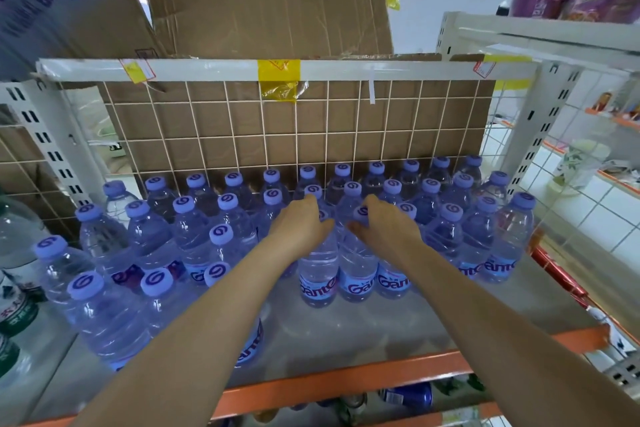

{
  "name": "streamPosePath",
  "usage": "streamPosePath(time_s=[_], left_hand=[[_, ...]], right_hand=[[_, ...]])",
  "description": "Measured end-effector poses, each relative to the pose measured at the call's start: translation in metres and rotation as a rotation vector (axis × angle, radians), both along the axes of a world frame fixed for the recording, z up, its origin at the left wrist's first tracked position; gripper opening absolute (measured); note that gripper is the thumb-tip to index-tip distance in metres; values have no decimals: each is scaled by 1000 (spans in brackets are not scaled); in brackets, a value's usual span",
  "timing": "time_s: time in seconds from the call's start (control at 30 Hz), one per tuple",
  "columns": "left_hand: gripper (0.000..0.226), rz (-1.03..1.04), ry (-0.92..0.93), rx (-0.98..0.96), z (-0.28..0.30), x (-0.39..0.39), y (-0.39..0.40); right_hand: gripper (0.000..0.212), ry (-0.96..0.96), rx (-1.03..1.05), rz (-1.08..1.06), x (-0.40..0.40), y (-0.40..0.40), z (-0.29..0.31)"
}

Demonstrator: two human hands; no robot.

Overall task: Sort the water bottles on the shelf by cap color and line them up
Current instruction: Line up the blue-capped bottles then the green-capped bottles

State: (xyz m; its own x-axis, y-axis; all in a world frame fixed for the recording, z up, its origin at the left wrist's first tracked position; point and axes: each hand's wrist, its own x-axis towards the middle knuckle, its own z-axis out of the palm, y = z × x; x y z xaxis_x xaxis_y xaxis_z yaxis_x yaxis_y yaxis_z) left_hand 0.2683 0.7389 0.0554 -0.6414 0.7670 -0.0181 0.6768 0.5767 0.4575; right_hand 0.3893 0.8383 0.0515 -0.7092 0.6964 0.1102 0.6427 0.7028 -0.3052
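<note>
Both arms reach forward over the shelf (363,333), a grey surface with an orange front edge. The left hand (298,227) lies on top of one water bottle (318,274) in the middle of the shelf; its fingers (310,204) curve down over the cap and the neck, so they hold this bottle from above. The right hand (389,227) does the same on the neighbouring bottle (356,270), with its fingers bent around the purple cap (362,213). These two bottles stand upright and touch each other at the front of the middle group.

Many more bottles with purple caps (429,184) stand in rows behind and to the right, up to the wire grid (311,121) at the back. On the left, other purple-capped bottles (152,229) stand less evenly, some nearer to the front edge. A bottle with a green label (17,308) is at the far left. Brown cardboard (270,10) stands behind the grid.
</note>
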Motion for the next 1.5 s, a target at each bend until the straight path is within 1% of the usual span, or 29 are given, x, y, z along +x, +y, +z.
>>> streamPosePath(time_s=[0.07,0.17,0.37,0.5,0.6,0.7,0.8,0.87,0.93,1.0,1.07,1.13,1.17,1.23,1.33,1.37,1.43,1.5], left_hand=[[37,10,-52,34,0,0,0],[36,1,-56,80,-5,-2,1],[31,8,-101,83,-6,-6,3],[26,6,-71,122,-11,-6,5],[30,22,-28,148,-15,-5,5],[39,59,8,142,-15,-2,5],[49,63,113,52,-13,2,3],[55,44,167,-6,-9,1,-3],[55,47,169,-18,1,-2,-15],[50,102,213,28,16,-4,-31],[45,205,277,72,33,-7,-49],[39,302,323,110,45,-13,-67],[35,332,343,119,49,-17,-75],[27,367,375,102,50,-27,-92],[24,387,401,-41,42,-38,-115],[28,394,380,-79,39,-40,-119],[39,392,299,-115,36,-43,-125],[41,349,217,-137,34,-47,-128]], right_hand=[[40,11,-4,-11,0,0,0],[39,27,-12,-23,-1,-3,-2],[38,141,-149,-52,-3,-7,-7],[38,191,-213,-80,-3,-7,-11],[39,203,-219,-80,-3,-7,-14],[39,206,-188,-49,-1,-6,-14],[38,139,-145,-3,2,-1,-10],[42,56,-92,17,5,1,-4],[47,48,17,5,8,0,5],[45,132,170,-6,8,-5,15],[36,291,252,39,3,-15,21],[25,415,225,152,-6,-30,24],[20,432,191,227,-11,-38,24],[18,375,70,399,-19,-57,23],[30,160,-125,630,-29,-89,19],[36,96,-140,671,-32,-99,17],[50,14,-108,692,-38,-117,13],[61,0,-17,671,-46,-131,11]])
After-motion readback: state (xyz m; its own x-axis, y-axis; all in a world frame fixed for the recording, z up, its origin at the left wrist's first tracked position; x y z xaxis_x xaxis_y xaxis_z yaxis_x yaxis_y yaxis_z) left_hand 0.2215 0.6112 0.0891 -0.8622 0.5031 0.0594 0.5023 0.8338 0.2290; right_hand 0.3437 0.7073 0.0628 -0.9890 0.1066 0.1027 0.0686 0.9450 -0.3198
